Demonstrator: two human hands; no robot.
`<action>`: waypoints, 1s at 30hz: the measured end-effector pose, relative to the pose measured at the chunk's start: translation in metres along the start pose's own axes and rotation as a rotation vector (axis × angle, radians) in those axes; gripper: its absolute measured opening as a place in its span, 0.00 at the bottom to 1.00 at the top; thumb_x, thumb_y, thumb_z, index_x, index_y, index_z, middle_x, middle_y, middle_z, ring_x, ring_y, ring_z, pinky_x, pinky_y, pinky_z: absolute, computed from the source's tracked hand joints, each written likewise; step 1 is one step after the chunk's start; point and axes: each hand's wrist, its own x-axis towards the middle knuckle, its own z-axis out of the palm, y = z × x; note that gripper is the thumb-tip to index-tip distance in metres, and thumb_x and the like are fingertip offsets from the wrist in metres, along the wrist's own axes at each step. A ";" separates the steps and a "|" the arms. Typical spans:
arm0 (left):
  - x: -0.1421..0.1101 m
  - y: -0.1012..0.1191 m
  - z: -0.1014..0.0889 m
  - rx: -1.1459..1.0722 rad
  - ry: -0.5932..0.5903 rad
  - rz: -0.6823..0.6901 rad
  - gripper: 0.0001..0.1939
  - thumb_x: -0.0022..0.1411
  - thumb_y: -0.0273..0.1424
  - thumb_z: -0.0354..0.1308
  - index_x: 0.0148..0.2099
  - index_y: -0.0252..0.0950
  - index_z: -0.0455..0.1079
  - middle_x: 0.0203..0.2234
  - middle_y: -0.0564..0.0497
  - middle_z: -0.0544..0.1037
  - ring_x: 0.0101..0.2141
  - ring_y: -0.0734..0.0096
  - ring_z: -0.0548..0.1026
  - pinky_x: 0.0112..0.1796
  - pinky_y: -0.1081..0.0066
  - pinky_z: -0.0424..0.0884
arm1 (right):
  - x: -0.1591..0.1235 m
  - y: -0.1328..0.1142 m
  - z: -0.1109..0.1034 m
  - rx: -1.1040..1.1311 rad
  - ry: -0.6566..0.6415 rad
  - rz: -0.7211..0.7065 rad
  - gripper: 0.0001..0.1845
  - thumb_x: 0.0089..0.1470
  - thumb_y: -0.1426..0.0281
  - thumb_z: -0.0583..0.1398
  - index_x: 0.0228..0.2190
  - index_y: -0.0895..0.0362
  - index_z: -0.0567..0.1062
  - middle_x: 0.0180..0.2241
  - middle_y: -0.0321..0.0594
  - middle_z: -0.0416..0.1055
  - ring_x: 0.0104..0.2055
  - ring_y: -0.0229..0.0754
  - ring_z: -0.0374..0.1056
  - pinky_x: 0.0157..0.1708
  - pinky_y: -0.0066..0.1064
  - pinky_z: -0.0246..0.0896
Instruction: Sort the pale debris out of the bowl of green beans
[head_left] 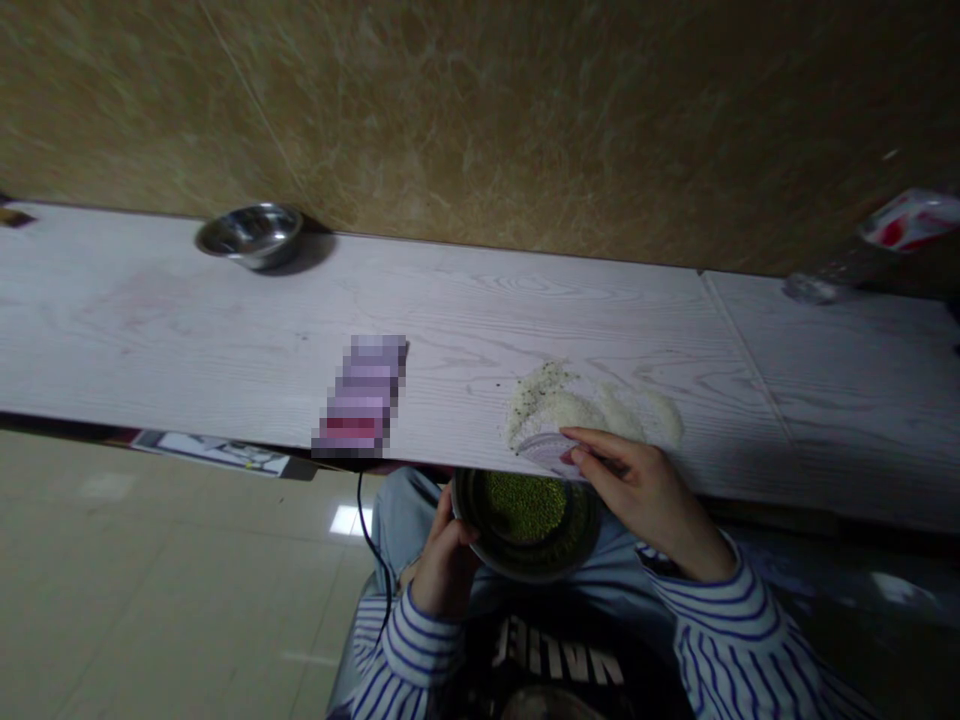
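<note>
Below the table's front edge, my left hand (pixel 448 550) grips the rim of a metal bowl (pixel 517 567) over my lap. Green beans (pixel 525 505), which look like mung beans, lie inside it. My right hand (pixel 637 485) pinches a pale, ridged, rounded disc (pixel 553 452) at the table edge, just above the bowl. Its exact kind is unclear. Right behind the disc, a patch of white grains (pixel 574 408), perhaps rice, is spread over the table, with dark specks (pixel 551 378) mixed in at its left side.
The pale wooden table (pixel 450 300) runs along a marbled wall (pixel 480 120). A small steel bowl (pixel 255 237) stands at the back left. A pixelated flat object (pixel 364 395) lies left of the grains. At the far right is a clear plastic bottle (pixel 847 262). A black cable (pixel 367 530) hangs down.
</note>
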 end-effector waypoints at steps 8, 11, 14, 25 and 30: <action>-0.001 0.001 0.005 -0.012 0.029 0.001 0.30 0.43 0.24 0.58 0.52 0.43 0.72 0.41 0.50 0.79 0.47 0.54 0.73 0.41 0.62 0.71 | -0.001 -0.005 0.003 0.001 0.001 -0.016 0.17 0.60 0.67 0.57 0.47 0.56 0.80 0.45 0.42 0.80 0.45 0.44 0.77 0.46 0.34 0.73; -0.001 0.000 0.004 -0.023 0.020 0.007 0.30 0.43 0.24 0.58 0.52 0.44 0.73 0.42 0.51 0.79 0.47 0.54 0.73 0.41 0.62 0.71 | 0.001 -0.004 0.005 0.006 0.003 -0.023 0.17 0.60 0.67 0.57 0.48 0.55 0.79 0.45 0.42 0.80 0.45 0.43 0.77 0.46 0.34 0.73; 0.000 0.000 0.002 -0.024 0.008 -0.002 0.30 0.44 0.24 0.59 0.53 0.45 0.73 0.42 0.51 0.80 0.47 0.54 0.74 0.41 0.62 0.71 | 0.004 -0.002 0.004 0.003 0.014 -0.012 0.18 0.60 0.67 0.57 0.48 0.56 0.80 0.45 0.43 0.81 0.44 0.44 0.78 0.45 0.36 0.74; -0.001 0.001 0.002 -0.005 0.008 -0.004 0.32 0.44 0.24 0.58 0.54 0.44 0.71 0.44 0.49 0.79 0.49 0.53 0.72 0.43 0.61 0.71 | 0.004 -0.003 0.004 0.014 0.023 -0.007 0.18 0.60 0.67 0.57 0.48 0.57 0.79 0.45 0.43 0.80 0.45 0.44 0.77 0.46 0.36 0.73; -0.002 0.004 0.003 0.010 0.028 -0.017 0.33 0.44 0.25 0.58 0.55 0.44 0.70 0.44 0.49 0.78 0.49 0.52 0.72 0.43 0.60 0.72 | 0.003 -0.005 0.007 0.005 0.016 -0.015 0.17 0.60 0.67 0.57 0.48 0.56 0.79 0.46 0.42 0.80 0.45 0.43 0.77 0.47 0.35 0.73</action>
